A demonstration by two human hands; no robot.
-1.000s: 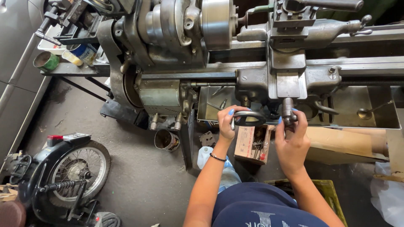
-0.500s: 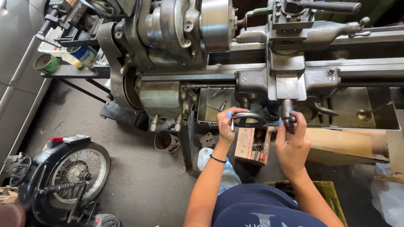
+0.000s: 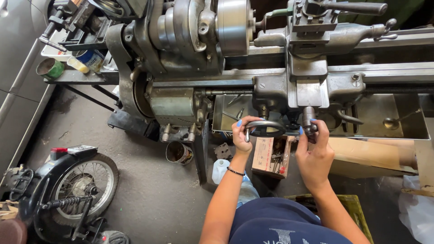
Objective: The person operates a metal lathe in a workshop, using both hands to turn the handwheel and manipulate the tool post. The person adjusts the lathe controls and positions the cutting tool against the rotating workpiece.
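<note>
I look down on a grey metal lathe (image 3: 289, 77) with its round chuck (image 3: 233, 27) at the top. My left hand (image 3: 242, 135) grips the black carriage handwheel (image 3: 266, 128) on its left side. My right hand (image 3: 313, 151) is closed around the small cross-slide crank handle (image 3: 308, 121) just right of the wheel. Both hands have blue-painted nails, and a thin dark bracelet sits on my left wrist. The tool post (image 3: 312, 22) stands on the carriage above my hands.
A cardboard box of metal parts (image 3: 271, 156) sits below the handwheel. A tin can (image 3: 179, 152) and a plastic bottle (image 3: 220, 169) stand on the concrete floor. A motorcycle rear wheel (image 3: 77, 190) is at lower left. A metal chip tray (image 3: 398, 122) lies to the right.
Both hands stay on their handles; the handwheel appears slightly turned. The camera view has shifted very little.
</note>
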